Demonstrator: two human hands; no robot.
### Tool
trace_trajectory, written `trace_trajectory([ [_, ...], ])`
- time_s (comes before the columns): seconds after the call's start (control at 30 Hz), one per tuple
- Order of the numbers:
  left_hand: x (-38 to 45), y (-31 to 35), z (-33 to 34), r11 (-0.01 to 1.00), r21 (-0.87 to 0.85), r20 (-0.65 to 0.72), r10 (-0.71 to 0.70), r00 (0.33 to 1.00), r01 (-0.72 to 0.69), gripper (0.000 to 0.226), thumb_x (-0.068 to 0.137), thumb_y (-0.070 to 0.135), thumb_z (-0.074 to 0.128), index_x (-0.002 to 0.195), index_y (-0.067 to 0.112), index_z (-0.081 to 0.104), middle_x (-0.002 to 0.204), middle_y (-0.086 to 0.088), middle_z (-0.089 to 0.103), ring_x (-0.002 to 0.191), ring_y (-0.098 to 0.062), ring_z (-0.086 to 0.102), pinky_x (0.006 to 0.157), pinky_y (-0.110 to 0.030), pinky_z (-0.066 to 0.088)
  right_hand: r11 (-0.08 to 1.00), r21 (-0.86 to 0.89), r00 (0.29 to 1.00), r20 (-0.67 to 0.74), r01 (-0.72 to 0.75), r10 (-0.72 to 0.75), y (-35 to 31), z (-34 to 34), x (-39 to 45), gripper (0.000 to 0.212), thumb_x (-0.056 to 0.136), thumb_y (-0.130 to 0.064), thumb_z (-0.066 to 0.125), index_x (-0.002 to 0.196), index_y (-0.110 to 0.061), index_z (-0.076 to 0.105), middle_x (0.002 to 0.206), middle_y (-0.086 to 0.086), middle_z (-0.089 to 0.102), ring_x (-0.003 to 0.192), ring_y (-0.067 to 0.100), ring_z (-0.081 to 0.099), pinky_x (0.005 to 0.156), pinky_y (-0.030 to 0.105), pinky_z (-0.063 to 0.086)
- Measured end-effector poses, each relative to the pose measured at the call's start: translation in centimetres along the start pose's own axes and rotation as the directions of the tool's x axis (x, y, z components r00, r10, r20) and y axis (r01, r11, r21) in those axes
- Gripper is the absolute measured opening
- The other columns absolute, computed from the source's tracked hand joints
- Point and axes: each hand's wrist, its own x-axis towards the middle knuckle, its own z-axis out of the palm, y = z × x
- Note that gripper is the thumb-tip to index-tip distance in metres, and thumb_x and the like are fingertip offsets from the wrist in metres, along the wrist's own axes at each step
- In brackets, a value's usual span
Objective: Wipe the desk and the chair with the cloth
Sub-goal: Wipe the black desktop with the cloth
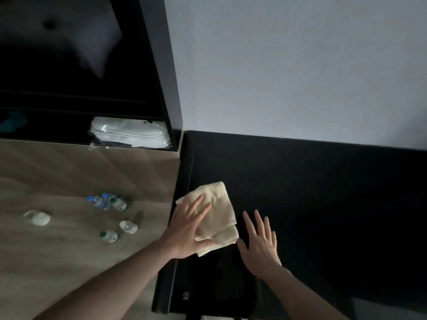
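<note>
**Inspector:** Surface and room first.

**Assistant:** A black desk fills the lower right of the frame, matte and flat, set against a pale grey wall. Its left edge meets a wood-grain floor in the lower left. A dark open cabinet stands in the upper left, with a wood-faced base.

**Inspector:** Contents of the cabinet?

**Assistant:** A stack of white slippers in clear wrap on the low shelf; a grey pillow above, dim.

**Inspector:** The cloth?

**Assistant:** The cream cloth, folded, terry-textured, roughly rectangular, lies on the desk near its left edge, centre of the frame.

**Inspector:** Hands?

**Assistant:** The left hand lies flat on the cloth, fingers straight and spread, pressing it down. The right hand is just right of the cloth, fingers straight and wide; whether it touches the desk I cannot tell.

**Inspector:** Floor items?

**Assistant:** Small plastic bottles clustered mid-left, some capped blue, some green; a white roundish object farther left, blurred.
</note>
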Motion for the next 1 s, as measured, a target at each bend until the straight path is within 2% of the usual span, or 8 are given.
trace_trajectory([
  [0.1,2.7,-0.3,1.2,0.986,0.151,0.113,-0.082,0.990,0.065,0.122,0.073,0.101,0.040,0.166,0.040,-0.010,0.172,0.005,-0.031,0.154,-0.045,-0.032,0.126,-0.066,-0.003,0.987,-0.076,0.989,0.022,-0.143,0.145,5.7,-0.7,-2.6,0.084,0.107,-0.057,0.041,0.166,-0.043,-0.018,0.171,-0.006,-0.034,0.157,0.031,-0.033,0.129,0.062,-0.008],
  [0.23,4.6,0.0,2.3,0.972,0.203,0.064,-0.131,0.989,0.116,0.126,0.067,0.107,0.033,0.167,0.043,-0.007,0.173,0.006,-0.027,0.154,-0.046,-0.030,0.125,-0.069,0.001,0.956,-0.085,0.956,0.059,-0.281,0.286,12.4,-1.0,-6.0,0.089,0.104,-0.068,0.040,0.166,-0.042,-0.017,0.169,-0.005,-0.038,0.157,0.036,-0.033,0.127,0.068,-0.004],
  [0.43,7.0,3.4,1.4,0.922,0.199,0.062,-0.350,0.935,0.332,0.120,0.073,0.102,0.039,0.164,0.045,-0.016,0.174,0.005,-0.025,0.156,-0.051,-0.019,0.125,-0.069,0.003,0.979,-0.105,0.980,0.070,-0.177,0.184,15.7,-0.2,-6.7,0.090,0.102,-0.077,0.031,0.158,-0.046,-0.032,0.160,-0.009,-0.052,0.149,0.035,-0.045,0.122,0.072,-0.012],
  [0.57,7.9,6.9,1.7,0.871,0.130,0.080,-0.485,0.871,0.474,0.113,0.081,0.091,0.051,0.165,0.042,-0.005,0.174,0.006,-0.018,0.157,-0.048,-0.016,0.125,-0.068,0.014,0.993,-0.096,0.995,0.065,-0.075,0.081,17.1,-0.5,-6.6,0.091,0.101,-0.075,0.035,0.159,-0.048,-0.029,0.162,-0.010,-0.049,0.151,0.031,-0.044,0.122,0.067,-0.017],
  [0.7,7.7,11.6,3.1,0.829,0.086,0.070,-0.558,0.827,0.553,0.107,0.080,0.087,0.058,0.164,0.042,0.009,0.174,0.009,-0.008,0.157,-0.046,-0.004,0.118,-0.067,0.033,0.993,-0.112,0.999,0.039,0.039,-0.035,21.3,-2.7,-7.9,0.089,0.103,-0.067,0.042,0.165,-0.045,-0.019,0.167,-0.013,-0.039,0.156,0.023,-0.035,0.132,0.055,-0.008],
  [0.77,7.9,14.8,4.3,0.825,0.097,0.072,-0.564,0.823,0.557,0.106,0.080,0.087,0.056,0.163,0.041,0.009,0.174,0.008,-0.009,0.156,-0.046,-0.002,0.115,-0.066,0.038,0.990,-0.142,0.999,0.038,0.010,-0.005,25.6,-3.5,-9.4,0.092,0.102,-0.071,0.042,0.164,-0.045,-0.021,0.168,-0.010,-0.039,0.156,0.026,-0.036,0.131,0.055,-0.008],
  [0.87,8.6,20.3,6.0,0.820,0.141,0.133,-0.571,0.810,0.554,0.108,0.079,0.092,0.049,0.164,0.043,0.005,0.174,0.009,-0.013,0.156,-0.045,-0.001,0.113,-0.063,0.042,0.972,-0.219,0.992,0.071,-0.084,0.102,32.3,-4.8,-11.7,0.098,0.095,-0.086,0.030,0.159,-0.043,-0.032,0.165,-0.006,-0.046,0.154,0.031,-0.039,0.127,0.063,-0.012],
  [1.0,9.0,26.5,7.5,0.847,0.096,0.270,-0.527,0.806,0.522,0.114,0.075,0.094,0.051,0.165,0.047,0.000,0.173,0.014,-0.020,0.158,-0.045,-0.017,0.122,-0.067,0.029,0.956,-0.278,0.978,0.157,-0.092,0.140,35.6,-6.1,-12.8,0.100,0.090,-0.093,0.017,0.153,-0.041,-0.041,0.160,-0.003,-0.052,0.151,0.035,-0.042,0.124,0.071,-0.011],
])
